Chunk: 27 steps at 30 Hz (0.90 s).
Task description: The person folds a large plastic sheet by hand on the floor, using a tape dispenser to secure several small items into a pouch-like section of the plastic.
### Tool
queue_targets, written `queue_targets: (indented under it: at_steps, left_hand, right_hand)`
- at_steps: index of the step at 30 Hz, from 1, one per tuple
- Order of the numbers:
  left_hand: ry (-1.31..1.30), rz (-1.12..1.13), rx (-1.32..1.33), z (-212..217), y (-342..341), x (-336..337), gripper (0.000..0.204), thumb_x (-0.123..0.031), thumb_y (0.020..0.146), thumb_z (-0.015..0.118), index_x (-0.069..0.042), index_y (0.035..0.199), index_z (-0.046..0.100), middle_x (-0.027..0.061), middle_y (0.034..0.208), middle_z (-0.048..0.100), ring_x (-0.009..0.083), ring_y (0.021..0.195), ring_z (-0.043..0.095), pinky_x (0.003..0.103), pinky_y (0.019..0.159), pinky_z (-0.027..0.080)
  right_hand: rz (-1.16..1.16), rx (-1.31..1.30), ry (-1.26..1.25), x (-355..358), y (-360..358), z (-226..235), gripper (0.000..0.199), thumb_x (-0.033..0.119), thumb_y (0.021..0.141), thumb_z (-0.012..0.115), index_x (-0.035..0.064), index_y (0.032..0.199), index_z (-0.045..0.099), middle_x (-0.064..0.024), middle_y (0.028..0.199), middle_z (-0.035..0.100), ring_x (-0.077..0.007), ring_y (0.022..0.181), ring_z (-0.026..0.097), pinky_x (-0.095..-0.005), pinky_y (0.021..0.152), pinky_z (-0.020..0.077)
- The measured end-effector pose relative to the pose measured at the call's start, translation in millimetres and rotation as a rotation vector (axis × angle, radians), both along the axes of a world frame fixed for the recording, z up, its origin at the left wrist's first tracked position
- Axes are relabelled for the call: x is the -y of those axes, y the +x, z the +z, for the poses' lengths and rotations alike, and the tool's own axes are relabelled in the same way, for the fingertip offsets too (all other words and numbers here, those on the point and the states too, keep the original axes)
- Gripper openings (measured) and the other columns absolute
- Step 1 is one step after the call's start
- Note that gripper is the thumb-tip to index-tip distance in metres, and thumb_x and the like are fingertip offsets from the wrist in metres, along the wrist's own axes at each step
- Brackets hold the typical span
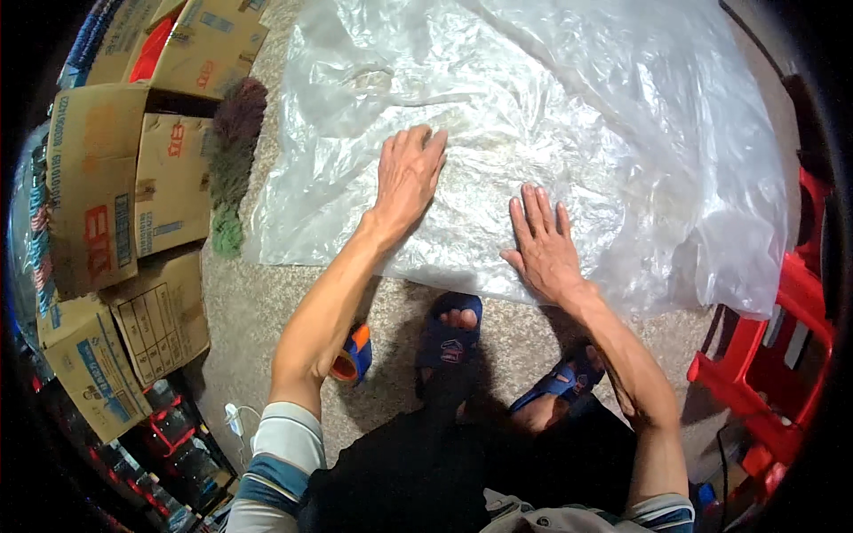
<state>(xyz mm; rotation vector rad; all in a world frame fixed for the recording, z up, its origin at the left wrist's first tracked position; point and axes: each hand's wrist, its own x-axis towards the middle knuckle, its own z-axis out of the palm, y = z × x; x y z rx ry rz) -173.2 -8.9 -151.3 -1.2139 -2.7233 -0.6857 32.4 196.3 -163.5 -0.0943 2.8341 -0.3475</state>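
Note:
A large clear plastic sheet (pixel 622 115) lies spread out before me, wrinkled and shiny, its near edge just beyond my feet. My left hand (pixel 410 173) rests on it left of the middle, palm down, fingers stretched forward and lying fairly close together. Nearer to me and further right, my right hand (pixel 544 240) presses flat on the sheet close to its near edge, with fingers and thumb spread. Neither hand grips anything. Whether the sheet is one layer or folded double, I cannot tell.
Cardboard boxes (pixel 98 195) are stacked along the left, beside dark purple and green bristly bundles (pixel 235 133). A roll of orange and blue tape (pixel 354 355) sits on the speckled floor (pixel 391 311) by my sandals (pixel 451 333). Red plastic stools (pixel 769 364) stand at the right.

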Motion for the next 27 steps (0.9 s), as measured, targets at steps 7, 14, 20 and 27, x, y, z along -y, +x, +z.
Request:
queue_targets:
  at_steps: [7, 14, 20, 27]
  left_hand:
    - [-0.084, -0.148, -0.032, -18.7, -24.3, -28.1, 0.012, -0.001, 0.088, 0.068, -0.005, 0.099, 0.064, 0.0115, 0.101, 0.058, 0.0314, 0.101, 0.057, 0.044, 0.090, 0.042]
    - [-0.063, -0.200, -0.048, 21.6, -27.1, -24.1, 0.017, 0.004, 0.084, 0.061, -0.005, 0.099, 0.062, 0.0113, 0.098, 0.057, 0.0315, 0.099, 0.058, 0.044, 0.091, 0.042]
    - [-0.058, -0.175, -0.036, 35.7, -30.6, -19.0, 0.023, 0.006, 0.082, 0.064, -0.005, 0.103, 0.063, 0.0107, 0.098, 0.058, 0.0307, 0.098, 0.058, 0.044, 0.093, 0.042]
    - [-0.028, -0.175, -0.039, 34.7, -36.0, -19.7, 0.019, 0.004, 0.086, 0.066, -0.005, 0.102, 0.064, 0.0103, 0.096, 0.056, 0.0299, 0.096, 0.056, 0.043, 0.092, 0.041]
  right_hand:
    - [-0.071, -0.090, -0.139, 10.7, 15.6, 3.9, 0.080, 0.033, 0.102, 0.065, 0.0033, 0.165, 0.026, -0.0229, 0.175, 0.012, -0.0418, 0.162, 0.011, -0.0582, 0.128, 0.0162]
    - [-0.144, -0.128, -0.236, 16.5, 25.1, -0.2, 0.087, 0.034, 0.099, 0.069, 0.0025, 0.166, 0.024, -0.0247, 0.174, 0.012, -0.0428, 0.162, 0.012, -0.0588, 0.128, 0.0150]
    - [-0.170, -0.138, -0.247, 14.3, 27.4, -2.8, 0.087, 0.036, 0.099, 0.069, 0.0023, 0.166, 0.024, -0.0253, 0.174, 0.013, -0.0435, 0.161, 0.012, -0.0585, 0.128, 0.0148]
    - [-0.148, -0.118, -0.233, 13.7, 34.5, -0.7, 0.084, 0.036, 0.101, 0.066, 0.0011, 0.165, 0.025, -0.0258, 0.174, 0.013, -0.0436, 0.161, 0.013, -0.0585, 0.128, 0.0148]
